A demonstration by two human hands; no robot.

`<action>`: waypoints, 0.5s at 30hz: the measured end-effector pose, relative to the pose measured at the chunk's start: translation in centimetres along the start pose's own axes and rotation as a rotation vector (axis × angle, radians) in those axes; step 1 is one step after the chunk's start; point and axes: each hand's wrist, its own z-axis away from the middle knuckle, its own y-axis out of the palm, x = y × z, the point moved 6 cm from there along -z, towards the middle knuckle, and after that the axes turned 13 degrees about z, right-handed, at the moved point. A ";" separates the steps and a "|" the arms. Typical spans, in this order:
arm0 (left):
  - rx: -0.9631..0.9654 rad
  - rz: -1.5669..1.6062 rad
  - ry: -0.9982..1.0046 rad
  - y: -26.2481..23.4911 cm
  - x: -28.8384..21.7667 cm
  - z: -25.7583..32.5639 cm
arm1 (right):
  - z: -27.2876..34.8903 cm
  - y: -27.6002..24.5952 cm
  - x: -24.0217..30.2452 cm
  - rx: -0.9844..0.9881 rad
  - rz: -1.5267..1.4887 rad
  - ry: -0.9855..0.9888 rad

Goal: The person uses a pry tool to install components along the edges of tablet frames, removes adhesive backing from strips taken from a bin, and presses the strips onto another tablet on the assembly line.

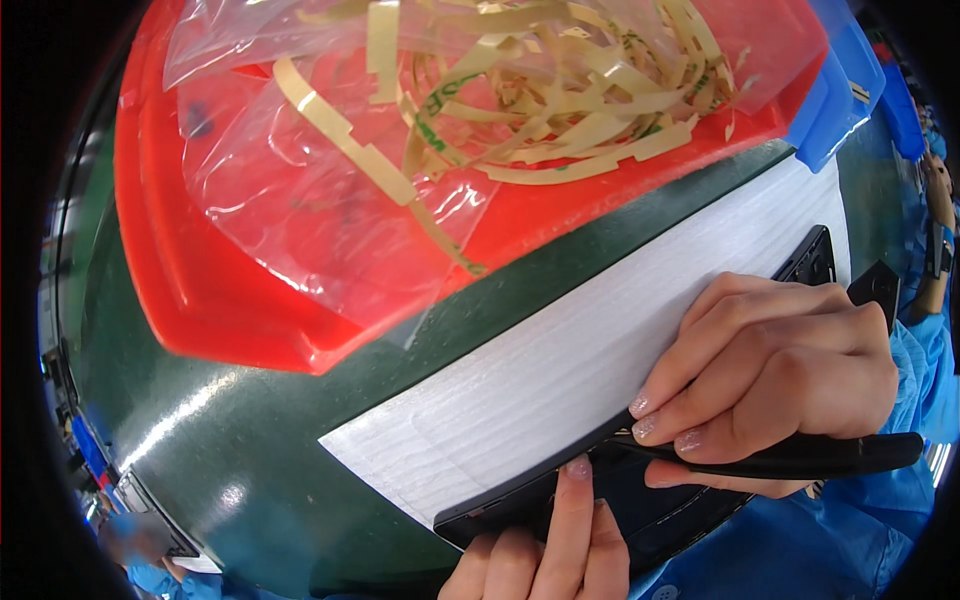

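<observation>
A long black flat frame or panel (pixel 490 515), like part of an electronic device, lies tilted along the near edge of a white sheet. My left hand (pixel 545 560) is closed at its near side, with the index fingertip pressed on the panel's long edge. Black tweezers (pixel 830 456) are pinched between the thumb and fingers of my right hand (pixel 780 370). Their tips reach the panel's edge just right of my left index fingertip. My hands hide much of the panel, and whatever the tips may grip is too small to make out.
A red tray (pixel 240 335) holds clear plastic bags and a heap of curled yellowish tape strips (pixel 560 90). Beside it stands a blue bin (pixel 835 95). Another black device (pixel 812 258) rests on the white sheet (pixel 560 370), over a green tabletop (pixel 280 440). Other people work at both sides.
</observation>
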 end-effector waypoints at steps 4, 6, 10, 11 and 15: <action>-0.012 -0.019 0.027 0.4 0.2 0.2 | 0.1 -0.2 -0.2 -0.002 -0.004 -0.007; -0.042 -0.027 0.059 0.2 -0.1 0.2 | 0.1 -0.6 -0.6 -0.016 -0.044 -0.035; 0.008 0.007 0.009 0.5 -0.1 -0.2 | 0.4 -1.6 -1.0 -0.003 -0.031 -0.004; -0.006 0.003 0.010 0.6 -0.1 -0.1 | 0.6 -1.4 -1.2 0.003 -0.034 -0.013; 0.009 0.005 0.031 0.7 -0.1 -0.3 | 0.7 -0.9 -1.1 0.027 0.002 -0.012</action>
